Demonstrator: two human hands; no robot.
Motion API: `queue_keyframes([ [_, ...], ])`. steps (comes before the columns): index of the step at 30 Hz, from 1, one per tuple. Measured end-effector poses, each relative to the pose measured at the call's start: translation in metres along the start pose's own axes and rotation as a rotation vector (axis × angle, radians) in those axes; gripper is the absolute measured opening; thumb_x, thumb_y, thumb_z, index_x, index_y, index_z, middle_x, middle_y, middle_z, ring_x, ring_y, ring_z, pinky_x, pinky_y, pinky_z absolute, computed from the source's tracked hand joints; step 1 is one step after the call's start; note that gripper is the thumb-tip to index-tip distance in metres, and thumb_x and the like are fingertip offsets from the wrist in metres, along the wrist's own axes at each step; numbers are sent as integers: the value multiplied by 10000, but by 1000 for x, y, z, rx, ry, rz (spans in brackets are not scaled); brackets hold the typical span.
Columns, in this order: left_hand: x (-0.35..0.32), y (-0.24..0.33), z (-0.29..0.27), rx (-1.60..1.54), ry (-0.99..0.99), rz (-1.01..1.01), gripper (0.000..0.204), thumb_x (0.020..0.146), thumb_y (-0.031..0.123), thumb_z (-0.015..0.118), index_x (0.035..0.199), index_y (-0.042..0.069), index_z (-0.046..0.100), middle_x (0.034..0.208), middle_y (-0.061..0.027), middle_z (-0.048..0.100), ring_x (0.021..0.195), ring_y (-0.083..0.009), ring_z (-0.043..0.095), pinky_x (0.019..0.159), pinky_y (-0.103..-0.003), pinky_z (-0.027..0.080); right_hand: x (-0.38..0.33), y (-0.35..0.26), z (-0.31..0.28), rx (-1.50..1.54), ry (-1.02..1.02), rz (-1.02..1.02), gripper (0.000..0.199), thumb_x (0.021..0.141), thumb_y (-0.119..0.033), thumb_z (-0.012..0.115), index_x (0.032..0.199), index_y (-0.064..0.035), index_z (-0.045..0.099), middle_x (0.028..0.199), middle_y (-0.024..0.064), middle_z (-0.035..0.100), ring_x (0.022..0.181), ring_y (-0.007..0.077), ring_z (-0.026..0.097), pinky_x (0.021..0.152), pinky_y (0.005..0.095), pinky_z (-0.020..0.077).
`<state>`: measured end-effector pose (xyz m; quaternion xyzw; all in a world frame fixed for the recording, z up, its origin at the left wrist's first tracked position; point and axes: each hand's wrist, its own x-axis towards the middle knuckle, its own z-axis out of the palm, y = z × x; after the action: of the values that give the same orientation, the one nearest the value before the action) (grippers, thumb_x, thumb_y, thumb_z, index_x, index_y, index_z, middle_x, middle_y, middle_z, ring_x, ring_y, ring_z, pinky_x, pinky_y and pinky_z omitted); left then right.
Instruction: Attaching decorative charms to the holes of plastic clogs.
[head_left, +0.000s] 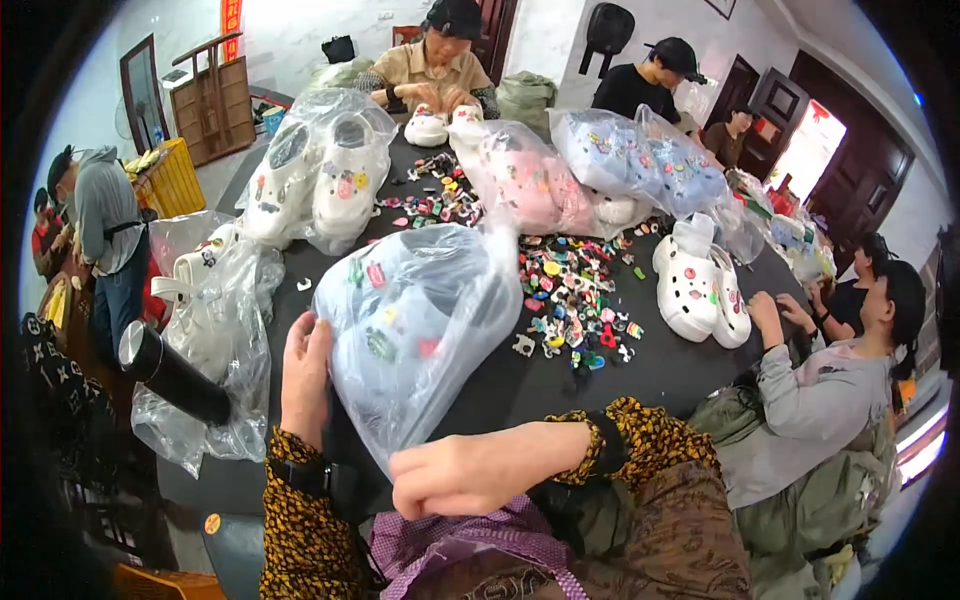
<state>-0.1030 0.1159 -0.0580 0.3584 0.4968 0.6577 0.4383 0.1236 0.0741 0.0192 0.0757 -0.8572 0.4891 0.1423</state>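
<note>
A clear plastic bag (415, 320) holding pale clog shoes with coloured charms lies on the round black table (520, 385) right in front of me. My left hand (305, 375) rests flat against the bag's left side, fingers together. My right hand (470, 470) is closed near the bag's lower tip, and whether it pinches the plastic is unclear. Both my sleeves are black with a yellow pattern.
A heap of small coloured shoe charms (575, 295) covers the table's middle. More bagged clogs (320, 170) and loose white clogs (700, 290) lie around. A black cylinder bottle (170, 372) sits at left. Several other people sit or stand around the table.
</note>
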Motion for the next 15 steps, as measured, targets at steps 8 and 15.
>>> queue_keyframes([
  [8, 15, -18, -17, 69, -81, -14, 546, 928, 221, 633, 1339, -63, 413, 1252, -146, 530, 1126, -175, 515, 973, -288, 401, -33, 6, -68, -526, 756, 129, 153, 852, -16, 570, 1004, -2, 586, 960, 140, 601, 896, 294, 615, 813, 362, 493],
  [15, 8, -9, -16, 168, -117, 16, 573, 918, 236, 644, 1337, -75, 408, 1270, -160, 525, 1124, -184, 522, 966, -301, 412, -116, 96, -132, -956, 1145, 611, 612, 820, -255, 707, 1312, 22, 470, 1235, 200, 574, 1109, 301, 567, 929, 372, 457],
])
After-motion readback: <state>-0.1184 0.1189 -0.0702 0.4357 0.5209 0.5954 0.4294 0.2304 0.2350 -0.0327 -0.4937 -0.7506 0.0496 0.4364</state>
